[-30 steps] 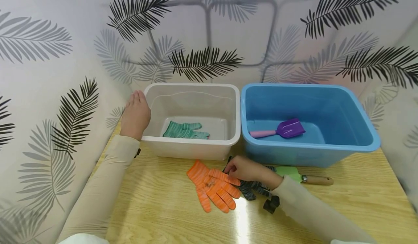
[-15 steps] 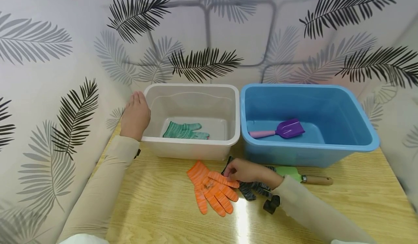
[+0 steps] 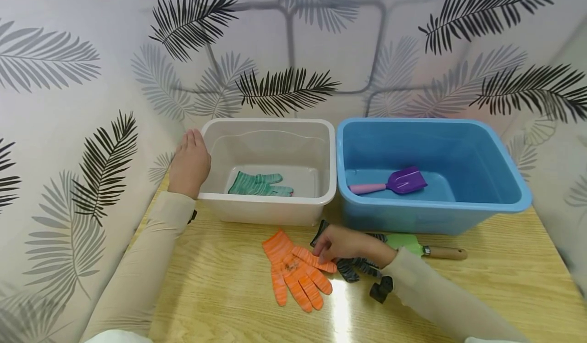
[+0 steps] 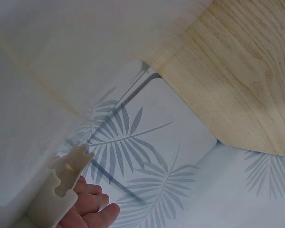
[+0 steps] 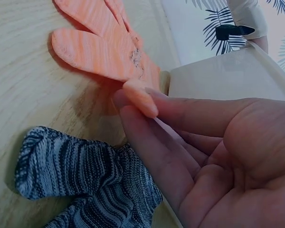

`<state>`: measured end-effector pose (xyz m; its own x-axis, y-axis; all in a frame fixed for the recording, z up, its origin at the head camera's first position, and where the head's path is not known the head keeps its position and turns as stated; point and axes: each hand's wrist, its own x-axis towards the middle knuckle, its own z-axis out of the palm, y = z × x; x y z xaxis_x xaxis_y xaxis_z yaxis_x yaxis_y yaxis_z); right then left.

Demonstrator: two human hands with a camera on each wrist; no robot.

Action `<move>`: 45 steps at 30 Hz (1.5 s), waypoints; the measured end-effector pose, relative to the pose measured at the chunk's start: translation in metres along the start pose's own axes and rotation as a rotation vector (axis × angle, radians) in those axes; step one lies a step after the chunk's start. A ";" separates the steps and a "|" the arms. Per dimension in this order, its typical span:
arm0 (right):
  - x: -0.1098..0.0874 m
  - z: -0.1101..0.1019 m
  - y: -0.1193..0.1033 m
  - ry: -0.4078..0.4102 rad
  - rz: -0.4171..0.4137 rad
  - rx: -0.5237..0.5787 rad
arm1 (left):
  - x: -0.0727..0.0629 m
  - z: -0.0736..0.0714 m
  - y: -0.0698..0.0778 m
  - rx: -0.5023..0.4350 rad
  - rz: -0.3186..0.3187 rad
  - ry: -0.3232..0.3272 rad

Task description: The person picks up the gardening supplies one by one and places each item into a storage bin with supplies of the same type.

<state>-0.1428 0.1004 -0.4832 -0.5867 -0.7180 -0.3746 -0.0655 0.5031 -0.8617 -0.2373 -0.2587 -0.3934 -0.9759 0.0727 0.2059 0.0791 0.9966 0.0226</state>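
My right hand (image 3: 341, 243) pinches the thumb of an orange knitted glove (image 3: 298, 279) between thumb and fingertips; the right wrist view shows this thumb (image 5: 140, 97) raised. The rest of the glove lies on the table, fingers toward the front. A black-and-grey striped knitted glove (image 5: 71, 164) lies under and beside the right hand, partly hidden by it. My left hand (image 3: 189, 162) grips the left rim of the white tub (image 3: 270, 208); its fingertips (image 4: 107, 213) curl beneath the rim in the left wrist view. A green knitted glove (image 3: 259, 184) lies inside that tub.
A blue tub (image 3: 422, 218) stands right beside the white one, with a purple trowel (image 3: 407, 181) with a pink handle in it. A light green trowel with a wooden handle (image 3: 445, 253) lies on the wooden table (image 3: 220, 292) before the blue tub. Leaf-patterned cloth (image 3: 293, 42) hangs behind.
The orange glove has turned and shifted slightly toward the front, its fingers swinging left. The right hand has moved slightly toward the front with it. The left hand has stayed put.
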 end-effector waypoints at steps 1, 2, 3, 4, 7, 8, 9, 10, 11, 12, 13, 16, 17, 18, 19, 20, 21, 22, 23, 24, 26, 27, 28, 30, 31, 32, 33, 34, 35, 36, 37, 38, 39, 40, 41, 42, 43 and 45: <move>0.000 0.001 -0.001 -0.001 0.011 0.009 | 0.000 0.000 0.000 -0.002 0.000 0.004; -0.001 0.001 -0.001 -0.004 0.022 0.022 | 0.000 0.000 0.000 -0.002 -0.001 0.006; -0.001 0.001 -0.001 -0.006 0.032 0.033 | 0.000 -0.001 0.000 -0.003 -0.001 0.010; -0.002 0.002 -0.002 -0.008 0.039 0.042 | 0.000 -0.001 0.001 -0.002 -0.001 0.011; -0.003 0.002 -0.004 -0.014 0.042 0.048 | 0.000 -0.001 0.001 -0.004 -0.001 0.011; -0.003 0.001 -0.005 -0.015 0.039 0.048 | 0.000 -0.001 0.001 -0.002 -0.001 0.011; -0.003 0.001 -0.005 -0.013 0.040 0.051 | 0.001 0.000 0.000 0.000 0.000 0.012; -0.003 0.001 -0.006 -0.011 0.042 0.055 | 0.001 0.000 0.000 0.000 -0.001 0.012; -0.003 0.001 -0.006 -0.008 0.044 0.058 | 0.001 0.001 0.000 0.000 -0.001 0.012; -0.004 0.001 -0.007 -0.006 0.046 0.063 | 0.002 0.002 0.000 0.001 -0.001 0.012; -0.004 0.001 -0.007 0.001 0.051 0.071 | 0.002 0.002 -0.001 0.000 -0.002 0.011; -0.004 0.001 -0.008 0.017 0.057 0.084 | 0.003 0.002 -0.001 0.000 -0.001 0.008; -0.004 0.002 -0.008 0.022 0.055 0.086 | 0.002 0.002 -0.001 0.001 0.000 0.006; -0.004 0.002 -0.009 0.025 0.053 0.089 | 0.002 0.002 -0.001 0.001 0.001 0.005; -0.004 0.002 -0.009 0.028 0.050 0.092 | 0.002 0.001 0.000 0.001 0.003 0.005; -0.004 0.002 -0.009 0.031 0.050 0.095 | 0.002 0.001 0.000 0.000 0.003 0.003; -0.004 0.002 -0.008 0.034 0.049 0.099 | 0.001 0.001 0.000 -0.001 0.003 0.002; -0.004 0.003 -0.008 0.036 0.048 0.105 | 0.001 0.001 0.000 -0.002 0.001 -0.001; -0.004 0.003 -0.009 0.039 0.047 0.111 | 0.001 0.001 0.000 -0.005 -0.002 -0.004; -0.004 0.003 -0.009 0.040 0.047 0.116 | 0.001 0.001 0.000 -0.008 -0.005 -0.007; -0.003 0.003 -0.010 0.042 0.046 0.129 | 0.001 0.001 -0.001 -0.012 -0.011 -0.014; -0.003 0.003 -0.010 0.042 0.043 0.137 | 0.001 0.001 -0.001 -0.014 -0.013 -0.018; -0.003 0.003 -0.011 0.041 0.040 0.143 | 0.002 0.001 -0.001 -0.016 -0.013 -0.020; -0.004 0.003 -0.013 0.039 0.031 0.151 | 0.002 0.001 -0.002 -0.016 -0.012 -0.025; -0.005 0.003 -0.015 0.037 0.026 0.156 | 0.002 0.002 -0.002 -0.015 -0.010 -0.024; -0.006 0.003 -0.016 0.035 0.019 0.158 | 0.002 0.002 -0.002 -0.014 -0.007 -0.022; -0.006 0.003 -0.018 0.034 0.015 0.163 | 0.002 0.001 -0.001 -0.013 -0.006 -0.020; -0.007 0.003 -0.019 0.031 0.008 0.163 | 0.001 0.001 -0.001 -0.009 -0.003 -0.015; -0.008 0.003 -0.021 0.029 0.004 0.166 | 0.001 0.001 -0.001 -0.005 0.000 -0.008; -0.009 0.003 -0.023 0.028 0.000 0.166 | 0.001 0.001 -0.001 -0.003 0.001 0.000; -0.010 0.003 -0.025 0.027 -0.004 0.168 | 0.001 0.001 0.000 -0.002 0.003 0.008; -0.010 0.004 -0.026 0.025 -0.009 0.166 | 0.000 0.001 0.000 0.000 0.004 0.014; -0.011 0.004 -0.028 0.023 -0.012 0.167 | 0.000 0.001 0.000 0.002 0.005 0.020; -0.012 0.004 -0.030 0.021 -0.016 0.167 | 0.000 0.001 0.001 0.003 0.005 0.022; -0.012 0.004 -0.031 0.019 -0.019 0.173 | 0.000 0.000 0.001 0.001 0.004 0.024; -0.013 0.004 -0.033 0.018 -0.024 0.176 | 0.000 0.000 0.001 -0.001 0.002 0.025; -0.013 0.004 -0.034 0.017 -0.030 0.180 | 0.000 0.000 0.001 -0.003 0.000 0.023; -0.015 0.004 -0.037 0.011 -0.046 0.190 | 0.000 0.000 0.000 -0.004 -0.004 0.015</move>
<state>-0.1285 0.0902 -0.4468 -0.5951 -0.7324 -0.3308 0.0604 0.3697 -0.9272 -0.2373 -0.2582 -0.3936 -0.9730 0.0677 0.2206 0.0756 0.9968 0.0276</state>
